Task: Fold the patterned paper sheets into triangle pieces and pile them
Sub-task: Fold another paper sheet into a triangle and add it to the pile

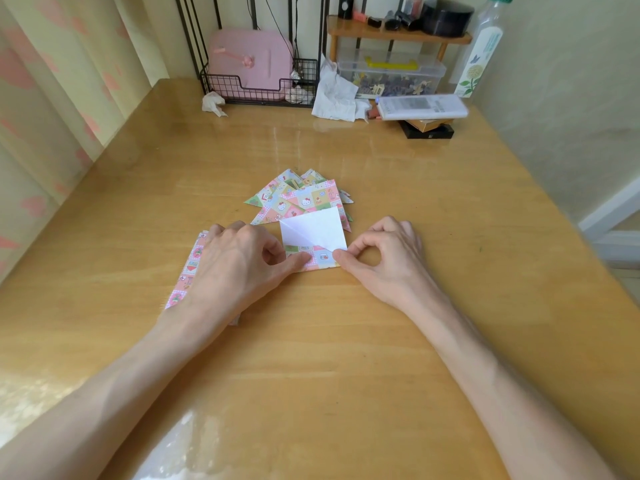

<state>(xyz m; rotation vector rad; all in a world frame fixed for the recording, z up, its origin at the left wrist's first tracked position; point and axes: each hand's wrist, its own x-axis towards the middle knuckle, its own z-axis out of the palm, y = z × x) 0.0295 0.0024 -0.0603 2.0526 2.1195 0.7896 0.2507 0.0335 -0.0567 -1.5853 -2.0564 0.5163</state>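
Note:
A patterned paper sheet (313,233) lies partly folded in the middle of the wooden table (346,341), its white back facing up. My left hand (235,261) presses its left side, thumb on the patterned strip. My right hand (384,258) pinches the sheet's lower right corner between thumb and forefinger. Just behind the sheet lies a loose pile of folded triangle pieces (301,197). A stack of unfolded patterned sheets (188,271) lies under my left hand and wrist, mostly hidden.
At the table's far edge stand a black wire rack (259,88) with a pink case, crumpled tissues (334,95), a clear storage box (391,72), a white packet on dark boxes (420,107) and a tall bottle (479,53). A curtain hangs on the left.

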